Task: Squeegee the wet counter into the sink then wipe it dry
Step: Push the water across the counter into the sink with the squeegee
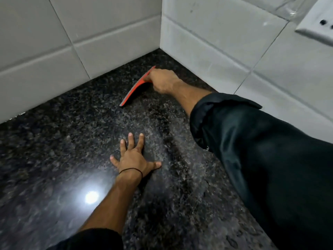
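Observation:
The dark speckled granite counter (72,141) fills the view and runs into a tiled corner. A red squeegee (134,90) with a grey blade stands on edge on the counter near that corner, and my right hand (163,81) is shut on its upper end. My left hand (134,157) lies flat on the counter nearer to me, fingers spread, holding nothing. A wet streaky band shows on the stone between the two hands. The sink is out of view.
White tiled walls (45,51) meet at the far corner behind the squeegee. A white wall outlet (319,27) sits at the upper right. A lamp glare (91,197) reflects off the counter near my left forearm.

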`<action>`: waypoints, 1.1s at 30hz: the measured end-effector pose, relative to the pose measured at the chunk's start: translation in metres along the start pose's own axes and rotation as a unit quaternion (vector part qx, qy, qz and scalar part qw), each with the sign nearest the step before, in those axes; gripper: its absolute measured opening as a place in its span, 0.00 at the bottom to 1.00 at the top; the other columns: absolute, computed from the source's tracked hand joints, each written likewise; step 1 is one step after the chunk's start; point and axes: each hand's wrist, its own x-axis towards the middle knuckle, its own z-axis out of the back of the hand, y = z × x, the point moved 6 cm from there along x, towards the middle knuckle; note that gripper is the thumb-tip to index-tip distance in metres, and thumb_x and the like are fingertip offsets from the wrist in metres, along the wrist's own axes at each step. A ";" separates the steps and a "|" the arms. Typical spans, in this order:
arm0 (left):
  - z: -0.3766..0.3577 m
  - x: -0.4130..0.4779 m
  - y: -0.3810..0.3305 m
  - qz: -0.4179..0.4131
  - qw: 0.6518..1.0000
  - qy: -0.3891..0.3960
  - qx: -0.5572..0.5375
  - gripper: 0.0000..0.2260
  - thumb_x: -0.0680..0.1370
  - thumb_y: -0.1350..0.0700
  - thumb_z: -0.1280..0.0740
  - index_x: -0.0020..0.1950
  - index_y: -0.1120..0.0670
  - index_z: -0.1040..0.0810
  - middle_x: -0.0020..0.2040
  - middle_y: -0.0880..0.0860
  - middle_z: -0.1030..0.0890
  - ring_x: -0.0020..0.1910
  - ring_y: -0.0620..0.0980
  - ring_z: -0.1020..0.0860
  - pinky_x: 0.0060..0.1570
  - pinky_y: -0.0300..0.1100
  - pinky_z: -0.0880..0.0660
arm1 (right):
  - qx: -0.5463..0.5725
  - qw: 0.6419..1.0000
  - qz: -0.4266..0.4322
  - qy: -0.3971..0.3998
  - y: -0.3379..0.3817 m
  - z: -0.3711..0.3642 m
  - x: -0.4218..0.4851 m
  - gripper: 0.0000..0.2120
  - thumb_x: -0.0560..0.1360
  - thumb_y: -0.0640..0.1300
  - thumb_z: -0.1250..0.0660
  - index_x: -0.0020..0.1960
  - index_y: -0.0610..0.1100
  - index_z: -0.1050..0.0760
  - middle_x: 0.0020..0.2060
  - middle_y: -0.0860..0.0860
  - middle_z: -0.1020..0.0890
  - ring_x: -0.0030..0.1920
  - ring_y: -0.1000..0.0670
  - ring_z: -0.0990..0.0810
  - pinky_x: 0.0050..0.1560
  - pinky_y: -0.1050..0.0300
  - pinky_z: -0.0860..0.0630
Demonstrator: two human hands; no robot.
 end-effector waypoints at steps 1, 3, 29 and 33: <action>0.000 0.000 0.000 0.000 1.000 0.000 0.001 0.54 0.64 0.30 0.27 0.78 0.36 0.60 0.80 0.44 0.65 0.79 0.53 0.63 0.71 0.72 0.53 | 0.000 1.000 -0.002 0.006 0.002 -0.002 0.006 0.23 0.76 0.38 0.40 0.68 0.55 0.26 0.62 0.46 0.21 0.61 0.41 0.21 0.59 0.48 0.25; 0.001 0.000 0.000 0.002 1.000 -0.004 0.000 0.55 0.63 0.31 0.27 0.78 0.36 0.60 0.80 0.44 0.65 0.79 0.53 0.63 0.70 0.73 0.53 | 0.003 1.000 -0.011 0.024 0.001 -0.008 0.011 0.22 0.77 0.39 0.40 0.68 0.55 0.26 0.61 0.46 0.21 0.61 0.41 0.21 0.59 0.48 0.25; -0.004 -0.042 -0.068 -0.124 0.986 -0.052 0.097 0.35 0.76 0.43 0.34 0.79 0.46 0.45 0.81 0.49 0.49 0.79 0.57 0.50 0.72 0.68 0.49 | -0.058 0.965 -0.202 0.159 -0.180 -0.066 -0.398 0.29 0.72 0.42 0.38 0.69 0.63 0.29 0.63 0.50 0.21 0.60 0.44 0.21 0.56 0.53 0.24; -0.040 -0.064 -0.096 -0.149 0.985 -0.014 0.089 0.36 0.76 0.38 0.36 0.79 0.44 0.47 0.81 0.48 0.52 0.79 0.56 0.52 0.73 0.66 0.49 | -0.077 0.955 -0.211 0.194 -0.189 -0.058 -0.434 0.24 0.74 0.41 0.36 0.67 0.57 0.25 0.59 0.48 0.19 0.57 0.44 0.20 0.53 0.54 0.23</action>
